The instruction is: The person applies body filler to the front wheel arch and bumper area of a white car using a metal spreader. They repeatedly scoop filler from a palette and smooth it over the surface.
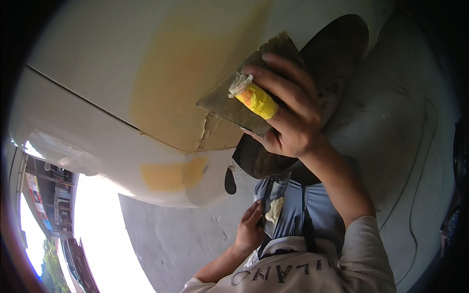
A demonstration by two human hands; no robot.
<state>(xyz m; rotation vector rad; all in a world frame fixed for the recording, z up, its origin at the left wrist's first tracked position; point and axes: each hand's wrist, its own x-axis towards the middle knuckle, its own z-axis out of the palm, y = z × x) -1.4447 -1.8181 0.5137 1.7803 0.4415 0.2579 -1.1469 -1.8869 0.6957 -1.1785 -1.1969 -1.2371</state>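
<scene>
My right hand [293, 105] grips a flat, dark spreader [222, 105] and holds it against the car's white body panel [78, 53]. One of its fingers is wrapped in yellow tape [263, 103] with whitish, frayed material at the tip. Beside the spreader's lower edge lies a tan smear of body filler [215, 134] with a ragged ridge, close to the wheel arch. Lower down, my left hand [250, 227] is closed on the edge of a filler board [269, 227]. A cream lump of filler [274, 209] sits on that board.
Yellowish patches [161, 73] cover part of the panel, with a smaller yellow patch [168, 177] below. A dark seam [83, 95] runs across the bodywork. The dark wheel [342, 44] is behind my right hand. Grey concrete floor [171, 229] lies beneath; buildings show at far left.
</scene>
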